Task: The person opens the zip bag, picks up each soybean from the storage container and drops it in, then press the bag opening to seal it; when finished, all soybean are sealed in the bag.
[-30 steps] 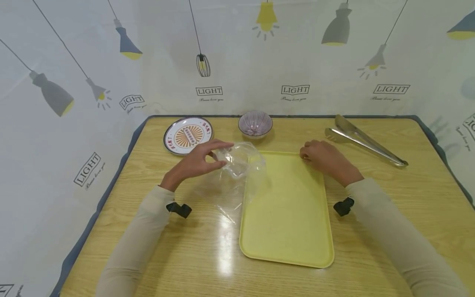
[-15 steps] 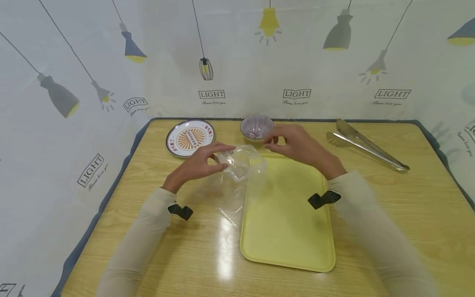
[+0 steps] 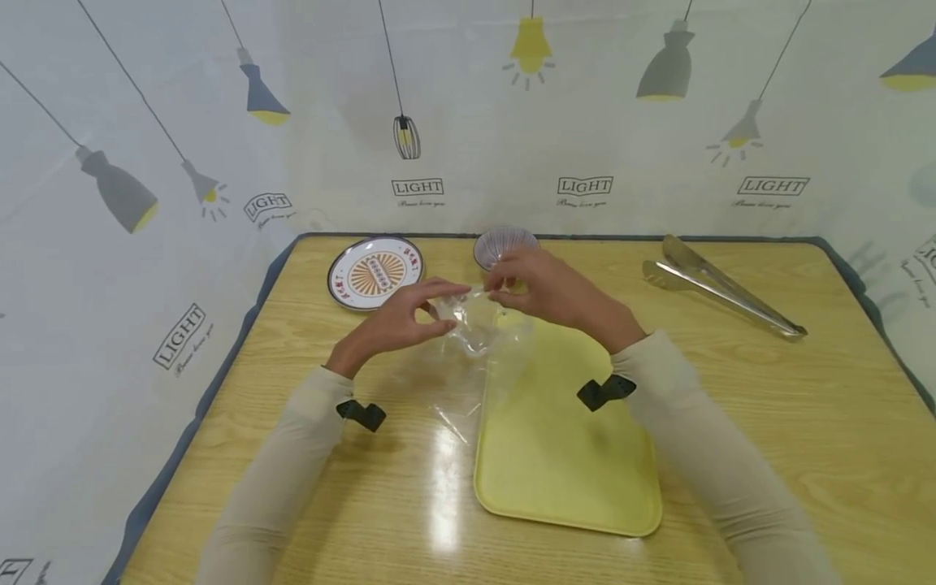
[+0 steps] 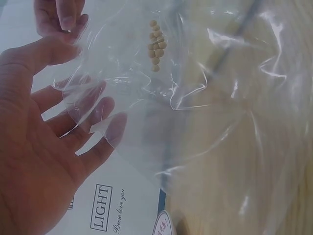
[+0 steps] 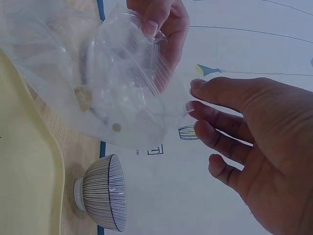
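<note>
A clear plastic bag (image 3: 475, 325) hangs above the tray's far left corner, with small round tan beads (image 4: 156, 45) inside it. My left hand (image 3: 398, 318) holds the bag's upper edge between thumb and fingers, its other fingers spread behind the film. From the other side, my right hand (image 3: 548, 288) has thumb and index fingertips at the bag's rim, pinching its edge. The right wrist view shows zip-like ridges (image 5: 149, 78) along the top of the bag. Beneath lies a yellow tray (image 3: 566, 455).
A striped bowl (image 3: 504, 244) stands at the back, partly behind my right hand. Left of it is a white plate (image 3: 375, 273) with an orange sunburst. Metal tongs (image 3: 724, 288) lie at the back right. A lamp-print sheet (image 3: 475, 97) walls in the wooden table (image 3: 351, 504).
My right hand has moved left from the tray's far right corner to the bag's rim. The left hand has stayed nearly in place, holding the bag.
</note>
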{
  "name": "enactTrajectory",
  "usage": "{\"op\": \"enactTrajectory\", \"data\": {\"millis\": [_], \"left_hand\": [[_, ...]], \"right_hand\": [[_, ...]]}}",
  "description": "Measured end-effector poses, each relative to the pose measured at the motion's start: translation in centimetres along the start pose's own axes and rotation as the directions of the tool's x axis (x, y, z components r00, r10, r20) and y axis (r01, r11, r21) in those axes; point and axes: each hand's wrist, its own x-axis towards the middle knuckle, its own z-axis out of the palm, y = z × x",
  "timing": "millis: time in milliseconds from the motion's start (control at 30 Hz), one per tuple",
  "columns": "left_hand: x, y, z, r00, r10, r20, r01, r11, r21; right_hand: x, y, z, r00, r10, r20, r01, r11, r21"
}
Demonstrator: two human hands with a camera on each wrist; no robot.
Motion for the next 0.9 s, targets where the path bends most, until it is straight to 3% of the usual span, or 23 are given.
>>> {"op": "enactTrajectory", "data": {"millis": [233, 467, 633, 767, 900], "left_hand": [[-0.1, 0.0, 0.0, 1.0, -0.008, 0.003, 0.008, 1.0, 0.001], [-0.1, 0.0, 0.1, 1.0, -0.009, 0.0, 0.009, 1.0, 0.006], [0.0, 0.0, 0.1, 1.0, -0.004, -0.002, 0.004, 1.0, 0.006], [0.0, -0.1, 0.1, 1.0, -0.007, 0.004, 0.007, 1.0, 0.0], [0.0, -0.1, 0.1, 1.0, -0.002, 0.001, 0.002, 1.0, 0.006]], "right_hand": [[-1.1, 0.2, -1.1, 0.996, 0.077, -0.039, -0.076, 0.997, 0.024], [-2.8, 1.9, -1.8, 0.99, 0.116, -0.076, -0.117, 0.993, -0.002], [-4.5, 4.5, -1.7, 0.975, 0.217, -0.043, -0.219, 0.973, -0.072], [-6.2, 6.9, -1.5, 0.952, 0.307, 0.006, -0.304, 0.944, -0.13], [-8.0, 8.8, -1.1, 0.933, 0.357, 0.05, -0.34, 0.917, -0.207]]}}
